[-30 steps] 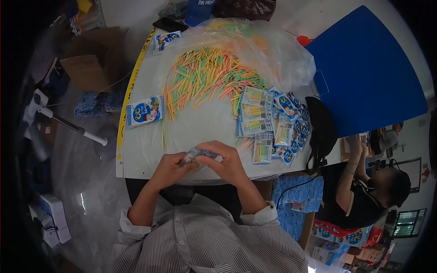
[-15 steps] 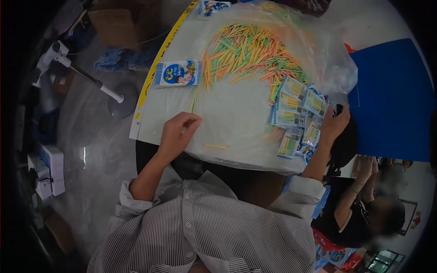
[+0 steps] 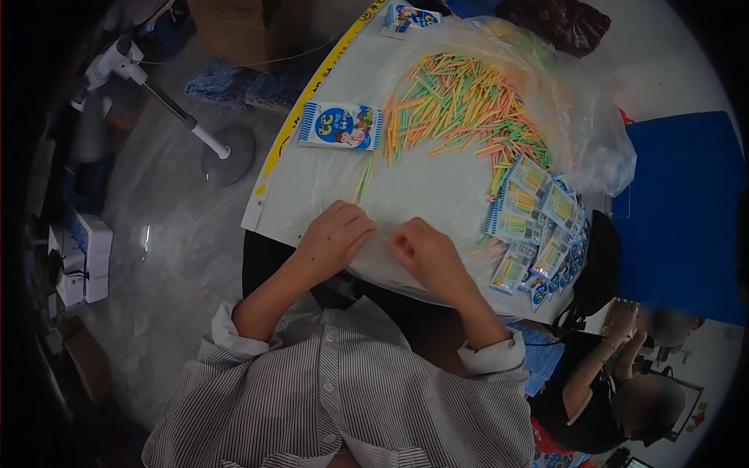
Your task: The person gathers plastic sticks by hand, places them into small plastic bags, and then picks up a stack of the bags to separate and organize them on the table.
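Observation:
My left hand (image 3: 337, 238) is over the front of the white table (image 3: 273, 210), its fingers curled together. My right hand (image 3: 425, 251) is just beside it, its fingers bent inward too. What either hand holds, if anything, is too small to make out. Thin green and yellow sticks (image 3: 363, 179) lie just beyond my left hand. Farther back is a wide pile of pink, yellow and green sticks (image 3: 460, 97). A blue and white packet (image 3: 341, 126) lies left of the pile. Several small filled packets (image 3: 524, 204) overlap at the table's right side.
Another packet (image 3: 411, 19) lies at the table's far edge. A clear plastic bag (image 3: 593, 132) is behind the pile. To the right stands a blue panel (image 3: 679, 210); another person (image 3: 581, 382) is at the lower right. A round-based stand (image 3: 228, 154) is left.
My right hand has moved left from the small packets to beside my left hand. My left hand has shifted slightly right and down. The camera view has shifted.

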Demonstrator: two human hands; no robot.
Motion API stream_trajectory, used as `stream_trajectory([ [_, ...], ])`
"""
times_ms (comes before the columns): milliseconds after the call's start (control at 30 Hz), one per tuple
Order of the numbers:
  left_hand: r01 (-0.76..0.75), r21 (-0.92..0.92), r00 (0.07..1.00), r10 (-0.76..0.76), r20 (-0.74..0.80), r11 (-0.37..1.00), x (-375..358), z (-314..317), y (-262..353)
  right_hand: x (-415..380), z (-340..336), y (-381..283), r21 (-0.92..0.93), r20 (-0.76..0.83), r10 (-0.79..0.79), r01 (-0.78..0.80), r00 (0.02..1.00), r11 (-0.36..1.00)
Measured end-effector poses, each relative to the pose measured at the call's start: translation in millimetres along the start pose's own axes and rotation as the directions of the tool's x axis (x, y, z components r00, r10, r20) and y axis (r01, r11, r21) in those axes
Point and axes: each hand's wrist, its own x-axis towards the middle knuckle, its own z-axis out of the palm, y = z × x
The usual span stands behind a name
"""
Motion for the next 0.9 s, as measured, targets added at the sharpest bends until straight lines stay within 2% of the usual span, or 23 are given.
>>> stream_trajectory([
  [67,0.007,0.005,1.000,-0.007,-0.012,1.000,-0.8,-0.3,-0.3,16.7,-9.5,19.2,0.376,-0.100,0.271,-0.216,0.957,0.901],
  [133,-0.009,0.012,1.000,0.009,0.005,1.000,-0.9,-0.8,-0.4,36.4,-19.0,34.2,0.572,-0.055,0.526,-0.405,0.849,0.714],
  [267,0.008,0.010,1.000,-0.009,0.016,1.000,0.3,0.0,-1.3,78.5,-14.9,67.0,0.574,-0.094,0.526,-0.386,0.845,0.722],
  [300,0.015,-0.001,1.000,-0.015,0.012,1.000,-0.5,0.7,-1.9,91.0,-11.8,69.2,0.336,-0.346,0.422,-0.309,0.838,0.890],
  [333,0.022,-0.011,1.000,-0.022,0.009,1.000,-1.5,0.6,-2.2,98.5,-8.3,69.4,0.051,-0.548,0.243,-0.259,0.800,0.965],
  [367,0.015,-0.006,1.000,-0.015,0.008,1.000,-3.0,-0.2,-1.4,101.1,-5.2,68.2,0.052,-0.555,0.240,-0.255,0.797,0.966],
  [433,0.126,0.038,0.985,-0.120,-0.124,0.991,-4.1,-2.9,-1.3,105.3,-6.5,53.3,-0.101,-0.497,0.019,-0.079,0.867,0.992],
  [467,0.126,0.041,0.984,-0.120,-0.128,0.991,-3.1,-6.0,-3.6,105.0,-5.2,49.4,-0.102,-0.498,0.014,-0.074,0.867,0.992],
  [533,0.233,0.129,0.954,-0.201,-0.221,0.964,-1.4,-13.9,-8.7,104.7,-1.3,44.1,-0.118,-0.225,-0.201,0.178,0.953,0.977],
  [667,0.265,0.183,0.951,-0.225,-0.210,0.947,0.5,-17.3,-16.0,109.5,-8.2,67.8,-0.178,-0.199,-0.188,0.153,0.962,0.972],
  [733,0.290,0.209,0.942,-0.239,-0.238,0.934,0.2,-15.9,-18.9,110.6,-20.6,79.3,-0.418,-0.385,-0.062,-0.114,0.921,0.901],
  [767,0.287,0.210,0.941,-0.235,-0.243,0.935,0.6,-15.9,-20.3,109.4,-20.4,80.3,-0.422,-0.388,-0.068,-0.111,0.919,0.900],
  [833,0.375,0.184,0.909,-0.322,-0.264,0.909,1.2,-15.7,-22.3,100.2,-20.9,70.8,-0.306,-0.533,-0.058,-0.128,0.844,0.943],
  [900,0.399,0.192,0.903,-0.348,-0.253,0.897,5.3,-17.8,-24.0,91.4,-11.4,51.5,-0.118,-0.337,-0.161,0.128,0.928,0.985],
])
